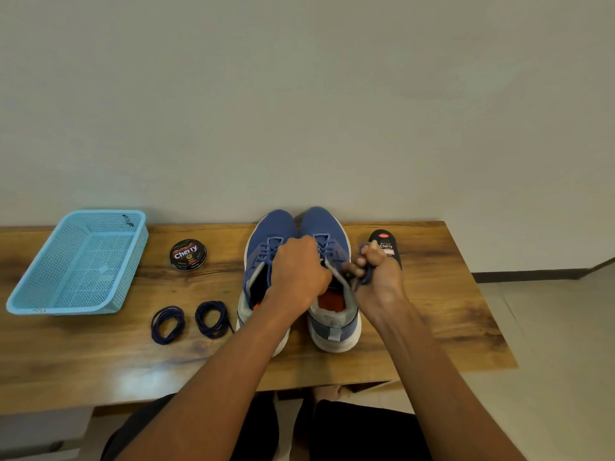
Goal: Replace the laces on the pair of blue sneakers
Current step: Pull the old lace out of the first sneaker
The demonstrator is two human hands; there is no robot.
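Observation:
Two blue sneakers with white soles stand side by side on the wooden table, toes toward the wall: the left sneaker (266, 234) and the right sneaker (324, 224). My left hand (298, 272) lies closed over the tongue and laces of the right sneaker, hiding its middle. My right hand (376, 267) is beside that shoe, fingers pinched on a loop of its blue lace (366, 276). Two coiled dark navy laces (168, 324) (213, 319) lie on the table left of the shoes.
A light blue plastic basket (20, 302) sits at the far left. A round black Cherry polish tin (188, 254) lies between basket and shoes. A black Cherry polish bottle (386, 244) lies right of the shoes. The table's right edge (482, 294) is near.

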